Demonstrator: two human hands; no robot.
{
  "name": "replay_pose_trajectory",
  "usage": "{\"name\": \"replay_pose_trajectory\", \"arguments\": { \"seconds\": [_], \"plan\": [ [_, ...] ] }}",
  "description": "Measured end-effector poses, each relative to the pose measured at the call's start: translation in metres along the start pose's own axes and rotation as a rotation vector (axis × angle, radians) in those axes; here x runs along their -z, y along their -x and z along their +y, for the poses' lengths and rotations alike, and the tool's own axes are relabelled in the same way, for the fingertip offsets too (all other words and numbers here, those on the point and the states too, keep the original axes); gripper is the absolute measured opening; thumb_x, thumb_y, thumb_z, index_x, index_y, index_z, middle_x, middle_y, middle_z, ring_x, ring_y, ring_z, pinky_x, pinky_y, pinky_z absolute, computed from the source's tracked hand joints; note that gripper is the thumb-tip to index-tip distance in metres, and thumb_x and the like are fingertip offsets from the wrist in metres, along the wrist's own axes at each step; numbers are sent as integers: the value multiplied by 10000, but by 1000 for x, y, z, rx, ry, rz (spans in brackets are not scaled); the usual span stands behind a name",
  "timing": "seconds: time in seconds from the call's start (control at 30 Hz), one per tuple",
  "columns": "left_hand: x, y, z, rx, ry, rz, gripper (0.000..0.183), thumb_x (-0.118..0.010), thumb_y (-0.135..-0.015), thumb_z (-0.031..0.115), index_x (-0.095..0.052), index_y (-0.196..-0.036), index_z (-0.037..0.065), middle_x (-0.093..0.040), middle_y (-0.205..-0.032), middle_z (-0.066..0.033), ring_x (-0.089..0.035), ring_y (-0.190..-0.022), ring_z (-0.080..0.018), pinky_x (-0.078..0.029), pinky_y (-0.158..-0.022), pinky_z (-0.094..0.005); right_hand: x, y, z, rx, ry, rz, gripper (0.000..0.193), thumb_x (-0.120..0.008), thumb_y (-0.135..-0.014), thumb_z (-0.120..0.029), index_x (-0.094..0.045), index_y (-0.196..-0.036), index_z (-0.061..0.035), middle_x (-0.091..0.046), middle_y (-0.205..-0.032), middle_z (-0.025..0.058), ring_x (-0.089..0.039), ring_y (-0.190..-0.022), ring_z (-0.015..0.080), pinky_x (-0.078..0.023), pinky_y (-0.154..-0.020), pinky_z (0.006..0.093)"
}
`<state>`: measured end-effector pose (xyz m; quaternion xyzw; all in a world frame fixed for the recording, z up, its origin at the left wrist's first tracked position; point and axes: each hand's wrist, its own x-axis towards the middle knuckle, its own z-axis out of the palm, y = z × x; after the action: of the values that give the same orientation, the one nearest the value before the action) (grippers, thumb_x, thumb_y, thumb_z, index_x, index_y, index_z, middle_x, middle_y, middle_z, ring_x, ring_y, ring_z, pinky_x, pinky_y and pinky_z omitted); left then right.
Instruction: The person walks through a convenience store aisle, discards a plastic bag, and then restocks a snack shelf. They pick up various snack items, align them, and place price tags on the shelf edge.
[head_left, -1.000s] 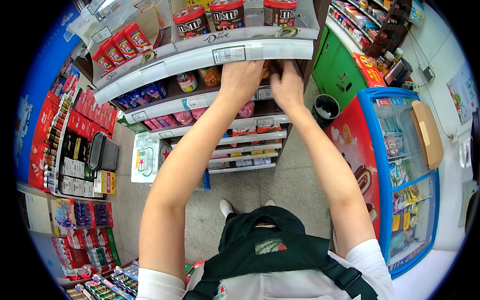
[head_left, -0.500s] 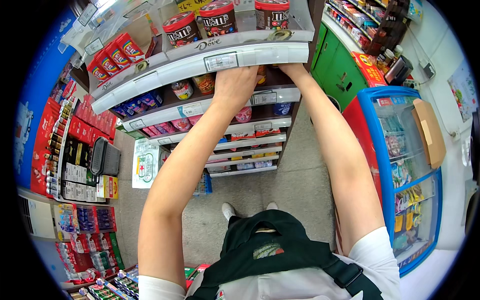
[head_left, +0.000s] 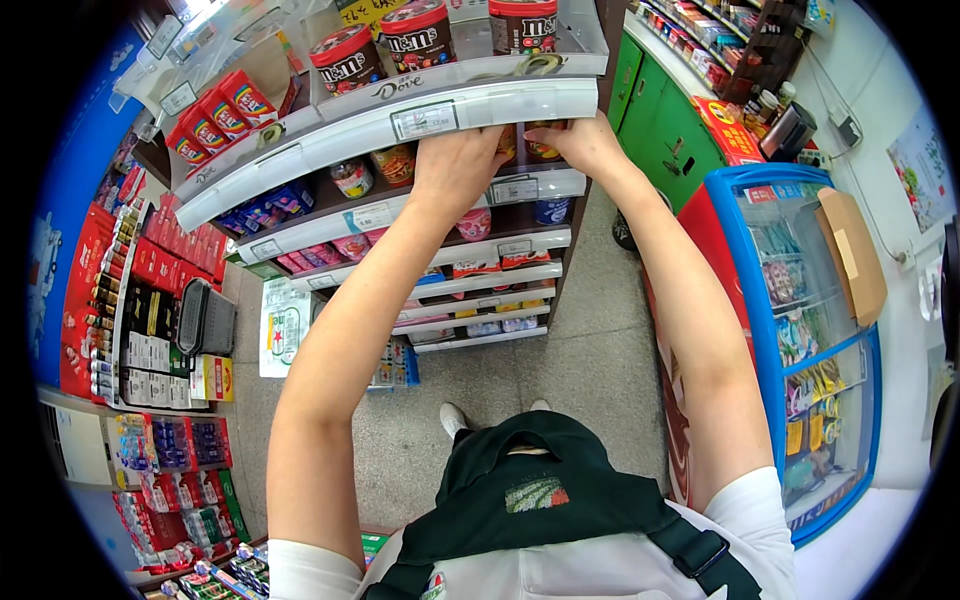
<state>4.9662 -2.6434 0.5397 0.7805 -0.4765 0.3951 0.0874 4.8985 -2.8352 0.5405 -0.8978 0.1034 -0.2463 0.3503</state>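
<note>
My left hand (head_left: 452, 172) reaches under the white front edge of the upper shelf (head_left: 420, 118). Its thumb lies near a small brown-and-orange tub (head_left: 507, 146), and the other fingers are hidden. At the shelf's right end, my right hand (head_left: 590, 146) has its thumb and fingers around a similar brown-and-yellow tub (head_left: 541, 150). Left of my hands on that second shelf stand another orange-brown tub (head_left: 396, 166) and a clear jar of colourful sweets (head_left: 352, 178).
Brown tubs with red lids (head_left: 418, 38) and red packets (head_left: 222, 112) fill the top shelf. Right stands a blue-rimmed chest freezer (head_left: 735, 185) with a cardboard box (head_left: 852, 255) on it. Green cabinets (head_left: 672, 125) are behind. A dark grey basket (head_left: 207, 315) sits at left.
My right hand has drawn out from under the shelf edge, so its fingers now show around a tub. The view has shifted slightly, and the left hand stays under the edge.
</note>
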Motion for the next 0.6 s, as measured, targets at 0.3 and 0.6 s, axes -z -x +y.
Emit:
{"name": "replay_pose_trajectory", "arguments": {
  "seconds": [0.3, 0.6],
  "plan": [
    [4, 7, 7, 64, 71, -173, 626, -789, -791, 286, -556, -1349, 125, -601, -1273, -104, -557, -1202, -315, -424, -1011, -466, -7, 8, 6, 112, 47, 92, 438, -825, -782, -250, -663, -1105, -3, -714, -1010, 205, -683, -925, 392, -541, -813, 442],
    [5, 59, 42, 26, 108, 158, 425, -693, -806, 47, -609, -1222, 71, -613, -1188, -78, -572, -1123, -281, -413, -1000, -439, -10, 87, -17, 236, 102, 379, 381, -709, -823, -63, -547, -1164, -12, -588, -1079, 169, -579, -1065, 394, -498, -887, 463]
  ]
}}
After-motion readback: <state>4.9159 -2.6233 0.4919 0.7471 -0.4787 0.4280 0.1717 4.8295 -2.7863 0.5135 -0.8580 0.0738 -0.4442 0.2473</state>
